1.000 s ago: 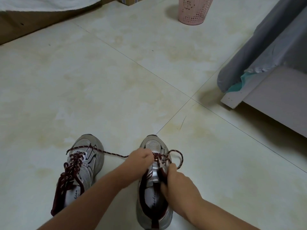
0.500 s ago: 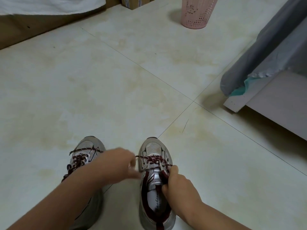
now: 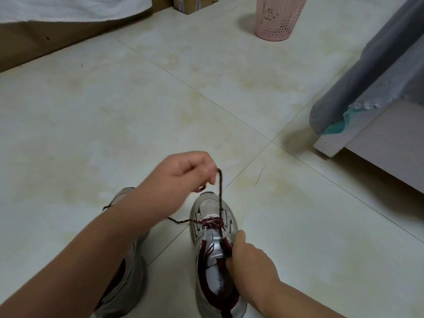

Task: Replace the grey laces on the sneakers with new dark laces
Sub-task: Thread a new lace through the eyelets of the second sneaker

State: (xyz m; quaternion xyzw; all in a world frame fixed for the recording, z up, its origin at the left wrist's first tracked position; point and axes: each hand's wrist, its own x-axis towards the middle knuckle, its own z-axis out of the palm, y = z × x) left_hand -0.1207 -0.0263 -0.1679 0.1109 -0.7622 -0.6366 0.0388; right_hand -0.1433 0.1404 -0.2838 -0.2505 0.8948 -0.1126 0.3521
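Two sneakers sit on the pale tiled floor point(image 3: 114, 115), yellowish stains and thin grout lines crossing it. Right sneaker point(image 3: 215, 253) stands toe-forward; the left sneaker point(image 3: 128, 267) is mostly hidden under the forearm. Left hand point(image 3: 183, 173) is raised above the toe, fingers pinched on the dark lace point(image 3: 220, 193), which runs taut down to the lower eyelets. Right hand point(image 3: 250, 262) clamps the sneaker's collar, thumb along its edge. Up ahead, a pink perforated bin point(image 3: 278, 17); at right, a grey cover point(image 3: 367, 72) draped over a furniture edge; top left, white cloth point(image 3: 68, 8).
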